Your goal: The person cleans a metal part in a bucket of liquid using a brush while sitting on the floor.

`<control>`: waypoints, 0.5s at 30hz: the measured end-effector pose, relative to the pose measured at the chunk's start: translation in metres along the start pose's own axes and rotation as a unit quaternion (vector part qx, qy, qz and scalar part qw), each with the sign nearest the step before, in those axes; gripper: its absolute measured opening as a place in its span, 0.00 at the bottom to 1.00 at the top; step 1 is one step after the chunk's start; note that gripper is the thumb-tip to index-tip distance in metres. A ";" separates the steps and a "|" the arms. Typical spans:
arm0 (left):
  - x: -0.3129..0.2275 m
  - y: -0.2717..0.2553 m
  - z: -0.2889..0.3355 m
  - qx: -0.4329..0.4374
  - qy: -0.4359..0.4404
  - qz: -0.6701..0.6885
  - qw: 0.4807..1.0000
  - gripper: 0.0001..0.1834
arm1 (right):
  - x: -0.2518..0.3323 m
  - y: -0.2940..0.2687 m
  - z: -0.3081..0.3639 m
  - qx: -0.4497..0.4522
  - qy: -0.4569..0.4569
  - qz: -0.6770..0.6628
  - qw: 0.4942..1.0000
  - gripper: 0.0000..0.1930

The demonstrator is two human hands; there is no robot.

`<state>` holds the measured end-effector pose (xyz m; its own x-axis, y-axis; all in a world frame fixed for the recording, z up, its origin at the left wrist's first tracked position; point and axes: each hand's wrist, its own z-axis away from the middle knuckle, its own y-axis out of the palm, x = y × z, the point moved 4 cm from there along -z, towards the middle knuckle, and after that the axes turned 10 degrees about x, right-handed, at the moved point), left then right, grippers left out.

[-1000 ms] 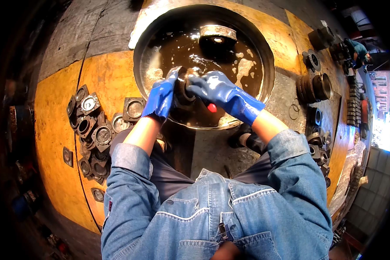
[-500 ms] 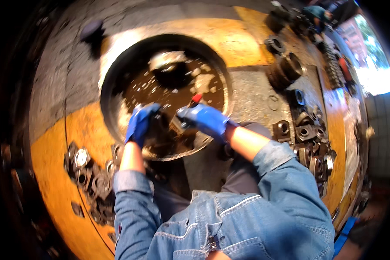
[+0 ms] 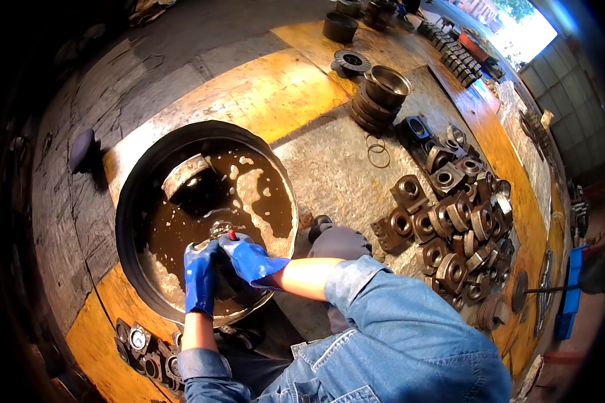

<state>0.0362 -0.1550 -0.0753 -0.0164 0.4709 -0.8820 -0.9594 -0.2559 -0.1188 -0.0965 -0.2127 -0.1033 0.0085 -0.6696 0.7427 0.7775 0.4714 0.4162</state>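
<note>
Red handle (image 3: 232, 234) jutted up beside the fingers of the right hand (image 3: 249, 260), inside the round tub (image 3: 126, 221), between its middle and its near right edge. The right hand was curled, apparently pinching that handle, whose far end was hidden. The left hand (image 3: 202, 265) was bent in close beside it, low over the brown liquid (image 3: 181, 228); I could not tell whether its fingers were gripping anything.

Doing this well, I judged, depended on a firm left hand as the steady side and small, short strokes from the right, with the handle held well back so that the glove did not slip on a wet grip. Both hands belonged low and inside the tub's edge, so that drips fell back in. Both wrists crossed the near side of the rim, and the bare forearms above the cuffs needed to stay clear of the liquid.

The curved metal piece (image 3: 183, 176) stood toward the far edge, well apart from the hands, and was best left unbumped. Foam (image 3: 252, 195) lay along the right edge and could hide anything beneath it. On the floor to the right, the bored metal blocks (image 3: 447, 178) sat outside easy splash range
</note>
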 end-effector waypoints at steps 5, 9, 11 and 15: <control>0.038 -0.010 -0.032 -0.011 0.044 -0.368 0.929 0.40 | 0.019 -0.004 0.021 -0.053 0.004 -0.003 0.999 0.13; -0.050 0.040 0.006 -0.108 -0.129 -0.189 0.967 0.47 | 0.035 -0.034 0.022 -0.047 0.035 0.108 0.992 0.18; -0.017 0.014 -0.003 -0.098 -0.064 -0.167 0.979 0.48 | 0.059 -0.033 0.033 0.010 -0.080 0.323 0.943 0.20; -0.009 0.013 0.009 -0.031 -0.003 -0.015 0.999 0.49 | 0.076 -0.050 0.042 0.087 -0.141 0.141 0.976 0.15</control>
<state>0.0213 -0.1552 -0.0645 0.0113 0.4835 -0.8753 -0.9402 -0.2928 -0.1738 -0.1610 -0.2631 -0.0462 0.0135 -0.3255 0.9454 0.6502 0.7212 0.2391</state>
